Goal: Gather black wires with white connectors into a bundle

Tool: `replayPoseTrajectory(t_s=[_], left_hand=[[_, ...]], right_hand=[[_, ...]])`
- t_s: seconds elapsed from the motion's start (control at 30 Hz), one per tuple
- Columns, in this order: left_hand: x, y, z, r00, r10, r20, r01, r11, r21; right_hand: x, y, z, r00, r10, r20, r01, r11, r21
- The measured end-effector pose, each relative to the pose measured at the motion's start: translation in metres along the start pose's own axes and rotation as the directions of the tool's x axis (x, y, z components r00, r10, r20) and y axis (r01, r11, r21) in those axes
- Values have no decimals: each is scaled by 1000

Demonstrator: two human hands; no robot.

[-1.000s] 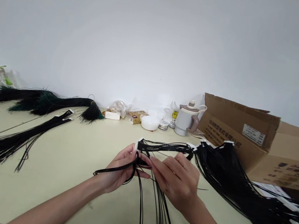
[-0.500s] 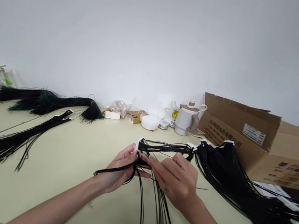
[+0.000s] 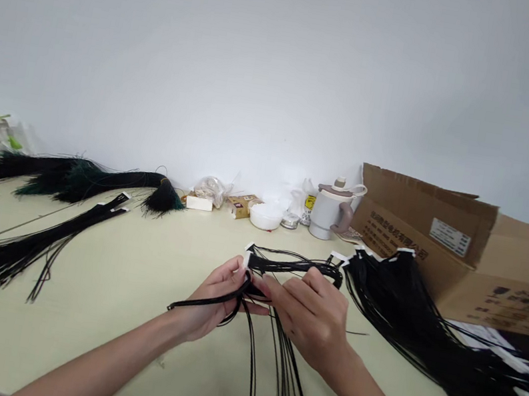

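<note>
A black wire harness (image 3: 283,267) with a white connector (image 3: 247,259) at its left end is between my hands. My left hand (image 3: 217,298) is closed on it, thumb near the connector, and a black loop of wire lies across the wrist. With fingertips pinched, my right hand (image 3: 311,310) grips the black wires just right of the connector; what exactly lies under the fingertips is hidden. Loose wire ends (image 3: 288,378) hang down below the hands. The harness bends back at its right side, near another white connector (image 3: 338,259).
A large pile of black harnesses (image 3: 452,351) lies at right before a cardboard box (image 3: 421,231). More black wires (image 3: 45,236) lie at left, with dark green-black bundles (image 3: 90,179) behind. A grey mug (image 3: 327,212), white bowl (image 3: 265,215) and small box (image 3: 241,206) stand along the wall.
Both hands stay almost in place on the harness. The white connector has shifted slightly right and down, and the upper wires have spread apart a little.
</note>
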State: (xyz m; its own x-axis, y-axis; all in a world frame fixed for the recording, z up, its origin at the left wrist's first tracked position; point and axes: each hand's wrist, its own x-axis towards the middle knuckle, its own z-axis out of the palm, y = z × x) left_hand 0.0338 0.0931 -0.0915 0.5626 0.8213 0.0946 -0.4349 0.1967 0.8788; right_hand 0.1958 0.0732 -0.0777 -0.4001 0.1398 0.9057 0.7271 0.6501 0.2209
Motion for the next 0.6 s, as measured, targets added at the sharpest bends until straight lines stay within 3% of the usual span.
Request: replayPoseTrajectory(t_s=[0.27, 0.6], left_hand=[[-1, -6, 4, 999, -37, 32, 38, 998, -41], [-4, -2, 10, 999, -42, -16, 41, 998, -46]], right_hand=[[-10, -5, 11, 998, 61, 30, -62, 998, 27], [-12, -4, 17, 996, 85, 33, -87, 994, 73]])
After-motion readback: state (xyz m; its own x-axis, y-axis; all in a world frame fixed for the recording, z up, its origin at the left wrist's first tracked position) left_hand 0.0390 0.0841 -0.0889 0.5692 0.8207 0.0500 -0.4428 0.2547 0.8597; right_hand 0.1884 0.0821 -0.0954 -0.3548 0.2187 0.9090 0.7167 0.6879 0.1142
